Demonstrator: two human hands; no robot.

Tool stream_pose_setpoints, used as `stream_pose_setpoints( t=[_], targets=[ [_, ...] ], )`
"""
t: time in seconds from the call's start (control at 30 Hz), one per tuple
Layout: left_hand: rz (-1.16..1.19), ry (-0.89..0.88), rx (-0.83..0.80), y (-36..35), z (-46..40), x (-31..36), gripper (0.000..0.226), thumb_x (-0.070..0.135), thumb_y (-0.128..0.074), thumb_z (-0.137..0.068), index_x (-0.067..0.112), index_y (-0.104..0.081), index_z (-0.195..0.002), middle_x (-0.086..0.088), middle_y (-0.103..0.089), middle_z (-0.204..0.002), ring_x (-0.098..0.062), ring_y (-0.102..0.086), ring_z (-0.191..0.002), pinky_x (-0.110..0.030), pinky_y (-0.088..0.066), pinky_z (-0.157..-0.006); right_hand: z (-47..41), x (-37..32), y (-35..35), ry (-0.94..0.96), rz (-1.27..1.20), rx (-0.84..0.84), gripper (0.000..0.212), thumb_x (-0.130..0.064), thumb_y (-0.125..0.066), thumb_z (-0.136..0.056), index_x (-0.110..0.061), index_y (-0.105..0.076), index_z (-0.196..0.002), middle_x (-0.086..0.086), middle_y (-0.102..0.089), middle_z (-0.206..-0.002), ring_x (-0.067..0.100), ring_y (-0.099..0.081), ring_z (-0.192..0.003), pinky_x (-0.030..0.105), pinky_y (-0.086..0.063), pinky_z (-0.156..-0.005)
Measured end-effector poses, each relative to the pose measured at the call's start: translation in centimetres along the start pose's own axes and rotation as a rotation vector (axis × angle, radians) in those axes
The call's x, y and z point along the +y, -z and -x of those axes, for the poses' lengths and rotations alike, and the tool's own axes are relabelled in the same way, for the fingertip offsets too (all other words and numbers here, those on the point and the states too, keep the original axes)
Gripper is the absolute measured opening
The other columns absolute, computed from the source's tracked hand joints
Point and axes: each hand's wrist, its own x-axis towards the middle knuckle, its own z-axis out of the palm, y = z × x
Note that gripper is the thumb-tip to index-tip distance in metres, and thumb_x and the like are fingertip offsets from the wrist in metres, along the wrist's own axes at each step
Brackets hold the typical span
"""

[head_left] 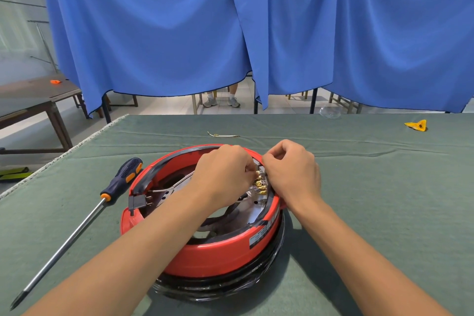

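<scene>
While fingers (pixel 246 168) pinch brass terminals (pixel 261 182), the white label (pixel 259 237) — illegible.

Bright even daylight, soft shadow right of the cooker (pixel 205 244), sharp centre, wide-angle bending at edges

Our left hand (pixel 225 169) and right hand (pixel 292 172) cover their own fingertips at the small brass terminals (pixel 261 183). We cannot read the white label (pixel 259 237) on the round red plastic housing (pixel 218 256).
</scene>
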Motion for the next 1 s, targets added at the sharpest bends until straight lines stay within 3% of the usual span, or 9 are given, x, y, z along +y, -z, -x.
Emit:
stream_pose_setpoints(
  t=[0.1,0.27,0.5,0.77,0.93,1.0],
  targets=[
    [-0.023,0.008,0.018,0.01,-0.07,0.07,0.017,0.034,-0.059,-0.089,0.028,-0.074,-0.095,0.003,-0.072,-0.090,-0.022,-0.063,-0.084,-0.028,-0.044,-0.065,-0.22,0.23,-0.03,-0.007,-0.025,0.022,0.012,-0.023,-0.056,-0.081,-0.021,-0.060,-0.070,-0.012,-0.060,-0.067,0.010,-0.053,-0.066,0.025,-0.035,-0.053],
    [-0.093,-0.047,0.004,-0.11,-0.05,0.20,0.020,0.031,-0.055,-0.091,0.023,-0.073,-0.095,-0.001,-0.070,-0.094,-0.027,-0.062,-0.089,-0.033,-0.049,-0.071,-0.15,0.41,-0.13,-0.012,-0.062,0.046,0.012,-0.021,-0.054,-0.081,-0.021,-0.058,-0.070,-0.009,-0.061,-0.067,0.013,-0.055,-0.068,0.029,-0.037,-0.056],
    [-0.178,-0.108,0.017,-0.14,0.02,0.39,0.023,0.029,-0.050,-0.092,0.021,-0.071,-0.094,-0.003,-0.068,-0.094,-0.027,-0.060,-0.086,-0.031,-0.039,-0.063,-0.24,0.53,-0.34,0.000,-0.053,0.056,0.012,-0.021,-0.055,-0.082,-0.021,-0.058,-0.070,-0.011,-0.059,-0.065,0.002,-0.050,-0.063,0.022,-0.033,-0.050],
    [-0.252,-0.155,0.064,-0.34,0.08,0.66,0.022,0.028,-0.047,-0.092,0.018,-0.066,-0.091,-0.005,-0.067,-0.093,-0.028,-0.060,-0.086,-0.030,-0.030,-0.061,-0.22,0.45,-0.45,0.006,-0.056,0.065,0.011,-0.021,-0.058,-0.079,-0.021,-0.058,-0.068,-0.010,-0.060,-0.065,0.017,-0.056,-0.069,0.030,-0.039,-0.058],
    [-0.118,-0.084,0.031,-0.24,-0.10,0.47,0.022,0.029,-0.051,-0.091,0.024,-0.072,-0.094,-0.001,-0.070,-0.095,-0.026,-0.061,-0.089,-0.030,-0.043,-0.067,-0.32,0.54,-0.49,-0.013,-0.062,0.032,0.011,-0.021,-0.056,-0.082,-0.023,-0.059,-0.072,-0.012,-0.059,-0.068,0.007,-0.052,-0.066,0.023,-0.035,-0.052],
    [-0.070,-0.078,0.018,-0.09,0.06,0.32,0.023,0.030,-0.052,-0.089,0.025,-0.073,-0.097,0.001,-0.070,-0.097,-0.024,-0.062,-0.091,-0.032,-0.050,-0.073,-0.27,0.52,-0.44,-0.019,-0.073,0.004,0.011,-0.021,-0.055,-0.083,-0.023,-0.059,-0.073,-0.012,-0.060,-0.071,0.010,-0.054,-0.069,0.026,-0.036,-0.054]
  ],
)
